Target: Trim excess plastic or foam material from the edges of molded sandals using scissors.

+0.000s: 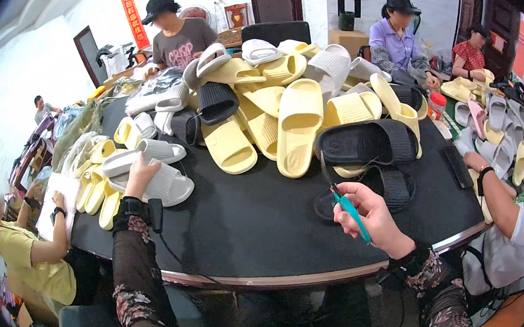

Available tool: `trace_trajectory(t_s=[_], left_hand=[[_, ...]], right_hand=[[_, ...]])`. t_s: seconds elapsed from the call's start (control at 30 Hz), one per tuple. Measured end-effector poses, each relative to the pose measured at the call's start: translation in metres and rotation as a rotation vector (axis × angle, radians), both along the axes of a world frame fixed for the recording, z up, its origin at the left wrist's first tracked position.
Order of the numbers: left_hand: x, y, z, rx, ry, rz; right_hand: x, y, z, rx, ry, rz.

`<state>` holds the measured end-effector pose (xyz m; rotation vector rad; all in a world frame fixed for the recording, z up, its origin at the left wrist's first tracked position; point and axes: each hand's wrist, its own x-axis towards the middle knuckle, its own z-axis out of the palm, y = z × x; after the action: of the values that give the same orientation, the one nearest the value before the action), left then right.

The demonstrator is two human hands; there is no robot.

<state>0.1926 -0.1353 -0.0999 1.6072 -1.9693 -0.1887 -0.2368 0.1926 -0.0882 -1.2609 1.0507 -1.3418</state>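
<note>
White slipper point(158, 184) under left hand point(140, 176), teal snips point(351, 212) pinched in right hand point(373, 216).
Probably light, soft foam; best taken by its strap.

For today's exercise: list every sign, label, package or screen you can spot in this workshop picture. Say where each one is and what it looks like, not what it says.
Red banner: hangs on the back wall, upper left; a long narrow strip with yellow characters.
Cardboard box: behind the table, right of the black chair back; brown and boxy.
Clear plastic bags: far left of the table; crumpled and see-through.
No screen shows.
</note>
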Motion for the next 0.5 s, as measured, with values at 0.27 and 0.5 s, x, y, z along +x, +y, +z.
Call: trace_trajectory(t_s=[0.27, 0.5], left_hand=[[-0.014, 0.022, 0.023, -0.001, -0.229, 0.0], [0.007, -0.005, 0.0, 0.206, 0.202, 0.09]], right_hand=[[-0.001, -0.019, -0.002, -0.018, -0.105, 0.0], [0.019, -0.028, 0.005, -0.011, -0.015, 0.091]])
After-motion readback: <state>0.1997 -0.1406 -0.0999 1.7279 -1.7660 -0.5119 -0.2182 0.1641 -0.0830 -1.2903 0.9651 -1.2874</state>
